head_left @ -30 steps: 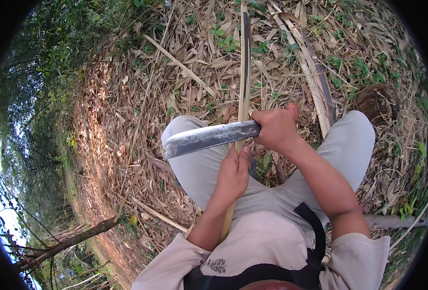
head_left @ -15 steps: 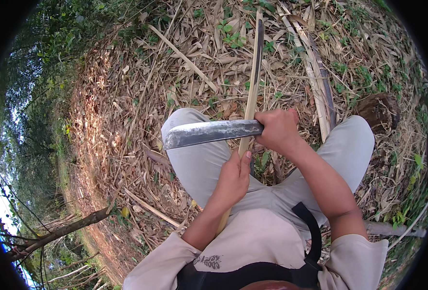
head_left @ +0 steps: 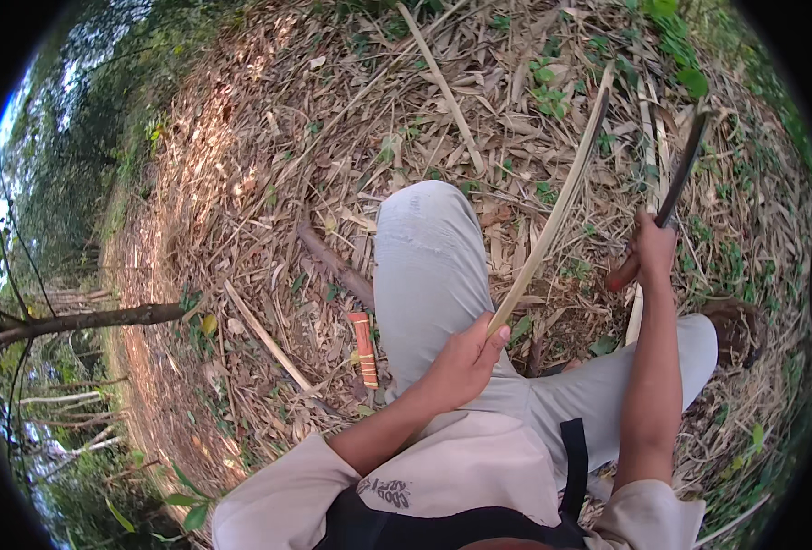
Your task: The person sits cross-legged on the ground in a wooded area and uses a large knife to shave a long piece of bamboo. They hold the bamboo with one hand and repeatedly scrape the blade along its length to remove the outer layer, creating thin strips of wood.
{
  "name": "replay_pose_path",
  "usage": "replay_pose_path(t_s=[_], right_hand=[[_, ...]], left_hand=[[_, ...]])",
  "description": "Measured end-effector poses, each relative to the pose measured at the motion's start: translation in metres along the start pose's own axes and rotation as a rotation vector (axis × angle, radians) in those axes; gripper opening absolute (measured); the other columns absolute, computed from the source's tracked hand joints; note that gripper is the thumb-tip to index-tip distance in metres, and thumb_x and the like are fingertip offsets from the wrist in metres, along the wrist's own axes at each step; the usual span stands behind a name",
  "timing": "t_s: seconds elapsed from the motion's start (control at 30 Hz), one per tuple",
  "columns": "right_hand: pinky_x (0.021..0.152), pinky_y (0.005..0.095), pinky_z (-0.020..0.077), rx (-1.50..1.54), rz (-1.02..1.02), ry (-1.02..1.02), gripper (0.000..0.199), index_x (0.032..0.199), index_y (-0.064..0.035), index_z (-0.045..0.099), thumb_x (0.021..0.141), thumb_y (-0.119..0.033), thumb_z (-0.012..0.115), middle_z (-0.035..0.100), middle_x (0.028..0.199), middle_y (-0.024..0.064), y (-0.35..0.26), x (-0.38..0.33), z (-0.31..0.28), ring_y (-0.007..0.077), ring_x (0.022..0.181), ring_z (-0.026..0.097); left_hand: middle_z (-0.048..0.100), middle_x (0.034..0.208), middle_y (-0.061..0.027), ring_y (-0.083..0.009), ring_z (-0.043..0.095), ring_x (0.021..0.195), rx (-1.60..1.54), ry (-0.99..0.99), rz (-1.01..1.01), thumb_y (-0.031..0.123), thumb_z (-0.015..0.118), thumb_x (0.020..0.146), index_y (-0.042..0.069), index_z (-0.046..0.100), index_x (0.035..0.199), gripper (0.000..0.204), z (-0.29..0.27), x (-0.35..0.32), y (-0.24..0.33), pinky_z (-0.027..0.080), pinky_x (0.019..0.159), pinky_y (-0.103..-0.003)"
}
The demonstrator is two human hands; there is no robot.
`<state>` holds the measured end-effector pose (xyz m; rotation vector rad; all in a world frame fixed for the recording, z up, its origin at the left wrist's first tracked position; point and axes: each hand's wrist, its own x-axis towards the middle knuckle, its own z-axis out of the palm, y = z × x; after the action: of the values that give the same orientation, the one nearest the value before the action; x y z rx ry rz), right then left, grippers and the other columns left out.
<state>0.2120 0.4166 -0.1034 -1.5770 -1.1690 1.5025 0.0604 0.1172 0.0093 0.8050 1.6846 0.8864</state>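
Pale tan, wood-like strip [head_left: 555,220] is running long, thin and slightly bowed from the left hand [head_left: 464,365], slanting away and rightward over the leaf litter [head_left: 333,174]. Darker band is showing along its right edge toward the far end. Near end is disappearing behind that hand; can't tell where it's stopping. Left thumb and fingers are pinching it over the lap. Right hand [head_left: 653,247] is gripping a machete [head_left: 686,165] out to the right, fingers wrapping the reddish-brown handle [head_left: 622,275]; dark blade is pointing away, well apart from the strip. Orange-red banded piece [head_left: 363,350] is lying beside the left thigh [head_left: 433,302].
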Motion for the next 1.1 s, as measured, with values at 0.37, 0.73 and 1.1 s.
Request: replay_pose_path(t_s=[0.37, 0.73, 1.1], right_hand=[[0.044, 0.0258, 0.0305, 0.064, 0.207, -0.277, 0.031, 0.073, -0.0115, 0.047, 0.098, -0.026, 0.055, 0.036, 0.058, -0.0046, 0.029, -0.063, 0.075, 0.0080, 0.047, 0.034], [0.047, 0.0271, 0.0361, -0.135, 0.104, -0.309, 0.033, 0.089, 0.0033, 0.059, 0.096, -0.029, 0.061, 0.048, 0.065, 0.0014, 0.021, -0.027, 0.104, 0.0108, 0.053, 0.043], [0.047, 0.0333, 0.0421, -0.206, 0.117, -0.335, 0.041, 0.096, 0.0083, 0.057, 0.095, -0.032, 0.059, 0.051, 0.074, 0.0110, 0.026, -0.034, 0.116, 0.0205, 0.058, 0.049]], left_hand=[[0.065, 0.074, -0.0115, -0.0206, 0.062, 0.051, -0.113, -0.021, 0.086, 0.018, 0.045, 0.099, 0.002, 0.051, 0.113, 0.022, 0.001, 0.043, -0.026, 0.050, 0.047, -0.036], [0.058, 0.073, -0.0107, -0.0188, 0.056, 0.053, -0.387, -0.088, 0.084, 0.016, 0.047, 0.094, -0.001, 0.052, 0.106, 0.021, -0.016, 0.063, -0.022, 0.048, 0.048, -0.034], [0.061, 0.080, -0.0163, -0.0265, 0.067, 0.059, -0.520, -0.191, 0.126, 0.012, 0.045, 0.092, -0.006, 0.048, 0.106, 0.023, -0.028, 0.060, -0.026, 0.056, 0.048, -0.038]])
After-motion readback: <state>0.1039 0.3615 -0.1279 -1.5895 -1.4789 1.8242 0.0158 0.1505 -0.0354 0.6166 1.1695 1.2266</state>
